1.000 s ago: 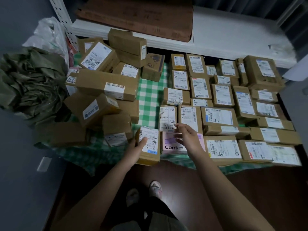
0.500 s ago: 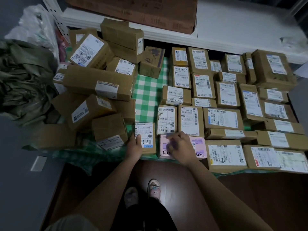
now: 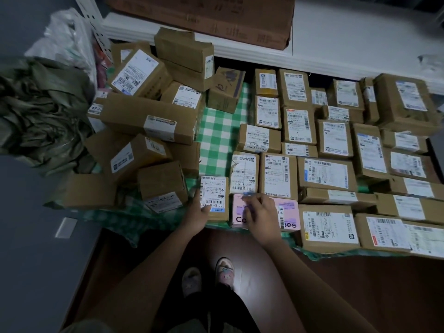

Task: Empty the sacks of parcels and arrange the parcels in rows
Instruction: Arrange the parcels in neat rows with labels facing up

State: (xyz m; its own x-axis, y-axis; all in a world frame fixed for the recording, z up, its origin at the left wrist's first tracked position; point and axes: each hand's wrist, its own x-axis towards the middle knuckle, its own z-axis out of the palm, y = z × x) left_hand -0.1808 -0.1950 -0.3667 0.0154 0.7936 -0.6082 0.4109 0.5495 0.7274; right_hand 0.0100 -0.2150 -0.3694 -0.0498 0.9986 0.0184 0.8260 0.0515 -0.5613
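Note:
A small brown parcel (image 3: 216,197) with a white label lies flat at the front edge of the green checked cloth (image 3: 221,131). My left hand (image 3: 197,213) holds its left and near side, thumb on the label. Right beside it lies a pink parcel (image 3: 287,213); my right hand (image 3: 260,213) rests on top of it, fingers bent over its far edge. Behind and to the right, several brown labelled parcels (image 3: 325,173) lie in tidy rows. A loose heap of brown parcels (image 3: 146,121) covers the cloth's left side.
A crumpled green sack (image 3: 40,116) and a white plastic bag (image 3: 64,42) lie at the far left. A white shelf (image 3: 348,37) with a large flat carton (image 3: 216,13) runs along the back. My feet (image 3: 207,276) stand on dark red floor at the cloth's front edge.
The small brown parcel, tilted up in my left hand a second ago, now lies flat beside the pink parcel. My right hand came down onto the pink parcel.

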